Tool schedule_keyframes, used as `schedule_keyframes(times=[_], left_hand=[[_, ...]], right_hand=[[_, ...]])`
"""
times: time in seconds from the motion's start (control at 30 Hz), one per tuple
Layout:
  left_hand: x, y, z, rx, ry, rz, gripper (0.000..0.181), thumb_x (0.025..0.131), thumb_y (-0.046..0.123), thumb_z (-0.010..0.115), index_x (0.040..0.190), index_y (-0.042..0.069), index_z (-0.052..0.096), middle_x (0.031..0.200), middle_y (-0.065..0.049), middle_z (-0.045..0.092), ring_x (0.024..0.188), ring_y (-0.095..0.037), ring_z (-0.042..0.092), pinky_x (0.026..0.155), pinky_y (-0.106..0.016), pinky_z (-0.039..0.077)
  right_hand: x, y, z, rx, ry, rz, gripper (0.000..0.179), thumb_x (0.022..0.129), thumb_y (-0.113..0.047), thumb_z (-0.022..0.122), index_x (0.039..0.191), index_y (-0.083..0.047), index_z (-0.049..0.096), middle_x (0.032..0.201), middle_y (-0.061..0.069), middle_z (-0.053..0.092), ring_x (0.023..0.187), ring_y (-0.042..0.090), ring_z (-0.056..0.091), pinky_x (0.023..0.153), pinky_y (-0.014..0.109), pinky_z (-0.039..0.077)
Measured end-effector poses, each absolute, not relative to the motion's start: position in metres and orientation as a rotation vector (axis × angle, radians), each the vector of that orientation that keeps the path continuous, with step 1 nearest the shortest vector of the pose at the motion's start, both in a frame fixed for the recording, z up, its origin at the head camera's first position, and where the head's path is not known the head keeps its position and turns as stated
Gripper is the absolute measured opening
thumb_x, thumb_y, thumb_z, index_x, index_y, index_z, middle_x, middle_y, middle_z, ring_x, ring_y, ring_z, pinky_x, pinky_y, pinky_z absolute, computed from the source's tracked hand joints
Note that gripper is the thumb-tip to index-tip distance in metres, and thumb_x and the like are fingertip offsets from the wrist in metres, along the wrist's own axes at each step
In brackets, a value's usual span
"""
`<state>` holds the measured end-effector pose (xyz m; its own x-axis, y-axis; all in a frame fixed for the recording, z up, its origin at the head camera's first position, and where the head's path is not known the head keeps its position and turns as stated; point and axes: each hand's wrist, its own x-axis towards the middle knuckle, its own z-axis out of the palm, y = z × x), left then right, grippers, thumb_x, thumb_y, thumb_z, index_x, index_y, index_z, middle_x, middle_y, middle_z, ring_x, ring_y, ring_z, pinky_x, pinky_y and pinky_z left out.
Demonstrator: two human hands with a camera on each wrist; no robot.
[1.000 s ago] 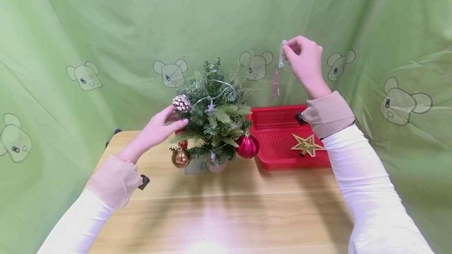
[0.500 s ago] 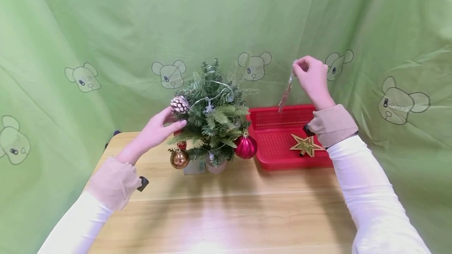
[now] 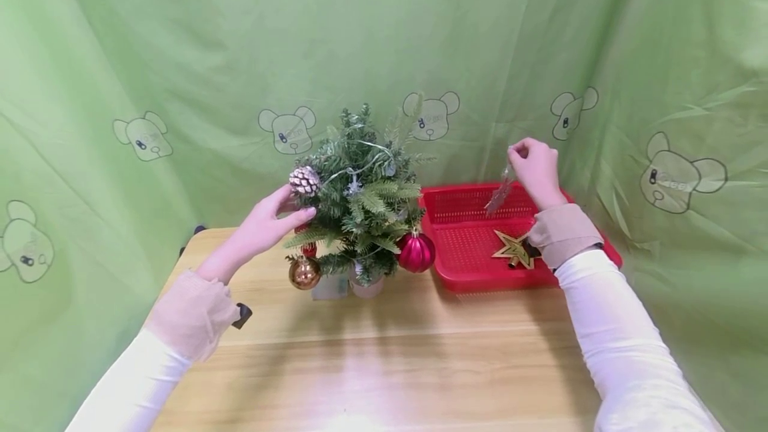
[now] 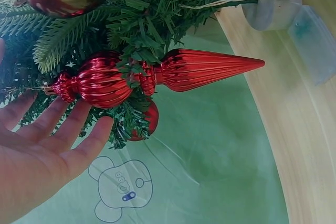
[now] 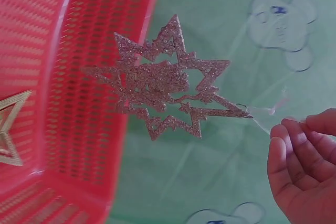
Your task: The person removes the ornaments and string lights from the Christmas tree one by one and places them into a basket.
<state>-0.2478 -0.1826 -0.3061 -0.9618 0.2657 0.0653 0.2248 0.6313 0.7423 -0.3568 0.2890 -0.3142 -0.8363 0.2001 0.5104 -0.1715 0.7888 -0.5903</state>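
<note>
My right hand (image 3: 537, 171) pinches the clear ribbon of a glittery pink star ornament (image 5: 157, 82) between thumb and fingertips. The ornament dangles over the back of the red basket (image 3: 468, 280). To the left, my left hand (image 3: 259, 227) is at the side of a small Christmas tree (image 3: 375, 202), thumb and fingers spread. In the left wrist view its fingertips lie right at a long shiny red ornament (image 4: 105, 85) hanging in the branches. Just above that hand in the head view is a frosted pine cone (image 3: 305, 180).
A gold star (image 3: 513, 249) lies in the basket. From the tree hang a gold ball (image 3: 304, 273) and a ribbed red ball (image 3: 416, 252). The tree's pale base (image 3: 367, 287) stands on the wooden table (image 3: 384, 352). Behind is a green curtain (image 3: 372, 32).
My right hand has come down and slightly right, lowering the pink star ornament from above the basket to its back wall. My left hand has stayed at the tree.
</note>
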Motion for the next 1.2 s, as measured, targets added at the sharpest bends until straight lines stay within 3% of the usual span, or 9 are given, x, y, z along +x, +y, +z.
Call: schedule_keyframes(times=[0.43,1.2], left_hand=[[-0.249,-0.183,-0.307,0.410,2.787,1.262,0.093,0.092,0.049,0.060,0.154,0.001,0.011,0.154,-0.024,0.033,0.138,-0.038,0.041,0.114,-0.053,0.034],[-0.248,-0.182,-0.306,0.403,2.783,1.269,0.093,0.092,0.049,0.060,0.154,0.000,0.011,0.154,-0.025,0.032,0.139,-0.039,0.040,0.114,-0.053,0.034]], right_hand=[[-0.370,0.306,-0.344,-0.016,-2.557,0.794,0.025,0.094,-0.014,0.053,0.098,0.006,0.067,0.096,0.029,0.067,0.091,0.044,0.059,0.084,0.053,0.045],[-0.387,0.283,-0.375,0.014,-2.748,0.858,0.024,0.094,-0.018,0.057,0.098,0.003,0.069,0.100,0.025,0.069,0.092,0.036,0.059,0.079,0.047,0.047]])
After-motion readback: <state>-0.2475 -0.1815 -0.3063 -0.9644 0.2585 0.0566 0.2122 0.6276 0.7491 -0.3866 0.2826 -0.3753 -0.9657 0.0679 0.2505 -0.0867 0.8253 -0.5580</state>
